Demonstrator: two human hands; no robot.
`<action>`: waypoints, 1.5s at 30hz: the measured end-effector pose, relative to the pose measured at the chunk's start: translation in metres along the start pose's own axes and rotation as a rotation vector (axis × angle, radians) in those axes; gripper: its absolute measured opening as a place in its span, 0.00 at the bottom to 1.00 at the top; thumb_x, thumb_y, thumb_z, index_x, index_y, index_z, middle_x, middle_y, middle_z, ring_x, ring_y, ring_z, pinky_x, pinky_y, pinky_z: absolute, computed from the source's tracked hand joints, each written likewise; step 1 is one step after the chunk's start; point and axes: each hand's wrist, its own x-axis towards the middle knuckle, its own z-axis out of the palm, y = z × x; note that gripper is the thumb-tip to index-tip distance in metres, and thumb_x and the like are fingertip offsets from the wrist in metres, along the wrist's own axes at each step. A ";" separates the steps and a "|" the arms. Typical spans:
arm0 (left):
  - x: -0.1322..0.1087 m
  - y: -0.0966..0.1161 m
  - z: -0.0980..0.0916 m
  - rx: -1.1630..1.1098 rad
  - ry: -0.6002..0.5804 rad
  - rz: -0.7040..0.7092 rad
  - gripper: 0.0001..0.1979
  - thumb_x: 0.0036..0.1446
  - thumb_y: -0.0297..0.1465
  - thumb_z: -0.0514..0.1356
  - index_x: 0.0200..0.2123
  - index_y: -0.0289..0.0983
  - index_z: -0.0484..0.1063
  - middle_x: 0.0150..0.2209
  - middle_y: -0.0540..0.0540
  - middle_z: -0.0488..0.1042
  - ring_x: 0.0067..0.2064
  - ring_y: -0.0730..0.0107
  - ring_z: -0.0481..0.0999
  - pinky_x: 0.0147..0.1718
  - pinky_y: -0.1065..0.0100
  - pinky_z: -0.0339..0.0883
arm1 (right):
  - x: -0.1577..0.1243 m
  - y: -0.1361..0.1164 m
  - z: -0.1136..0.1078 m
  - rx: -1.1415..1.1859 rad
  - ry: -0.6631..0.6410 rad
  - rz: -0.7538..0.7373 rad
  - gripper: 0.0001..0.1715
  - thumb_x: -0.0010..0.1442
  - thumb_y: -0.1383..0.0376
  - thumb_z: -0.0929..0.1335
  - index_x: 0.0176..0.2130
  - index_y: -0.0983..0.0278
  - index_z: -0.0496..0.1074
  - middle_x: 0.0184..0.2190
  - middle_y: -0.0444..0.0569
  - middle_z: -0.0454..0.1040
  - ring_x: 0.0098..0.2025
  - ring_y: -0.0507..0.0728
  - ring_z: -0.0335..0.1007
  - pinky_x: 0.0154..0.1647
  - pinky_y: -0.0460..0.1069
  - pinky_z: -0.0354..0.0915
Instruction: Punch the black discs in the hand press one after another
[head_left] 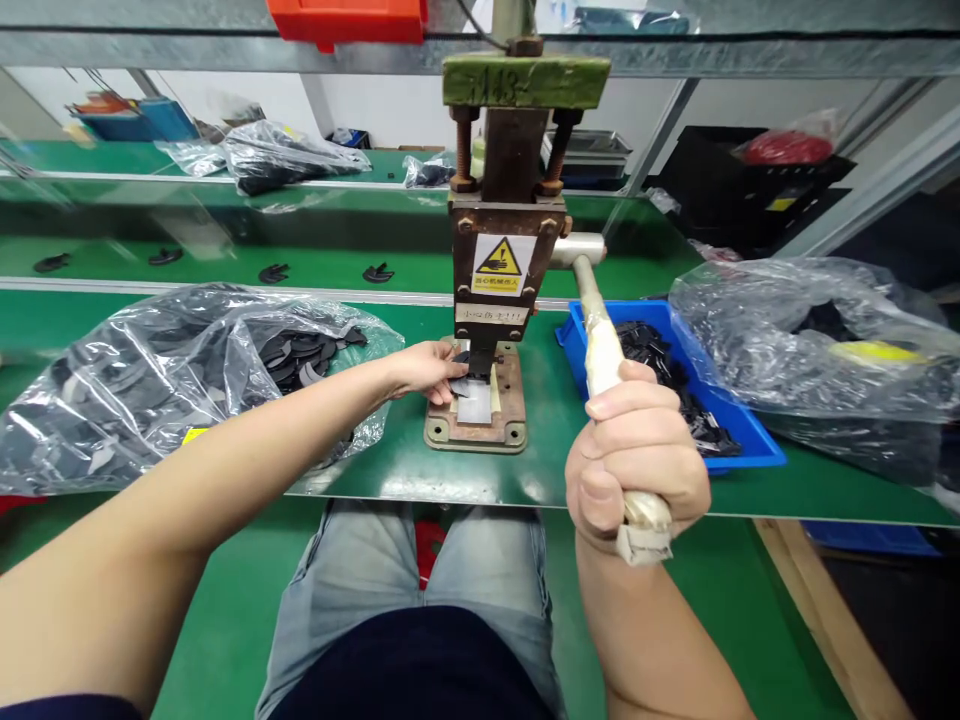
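A hand press [495, 250] with a yellow warning label stands in front of me on the green bench. My right hand [637, 455] is wrapped round its tape-covered lever [598, 320], which points down toward me. My left hand [429, 370] reaches to the press base [511, 400] with fingers pinched on a small black flat part [459, 386] under the ram. The fingers hide some of that part. Left of the press lies a clear plastic bag [187, 340] of black curved pieces [304, 355]. On the right, a blue tray [750, 440] holds many black parts [667, 375].
Another clear bag [810, 310] rests against the tray at the right. Behind the bench, several black pieces [274, 273] lie spaced along a green belt [225, 240]. An orange bin [349, 18] hangs overhead on a metal rail [187, 50]. Black crates [720, 190] stand at the back right.
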 end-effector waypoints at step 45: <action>-0.046 -0.048 -0.059 0.857 0.257 0.435 0.06 0.59 0.35 0.65 0.39 0.41 0.77 0.36 0.46 0.80 0.38 0.60 0.78 0.36 0.66 0.65 | 0.000 0.008 0.005 0.004 0.084 -0.070 0.14 0.56 0.59 0.74 0.27 0.58 0.66 0.22 0.40 0.68 0.38 0.58 0.74 0.59 0.68 0.72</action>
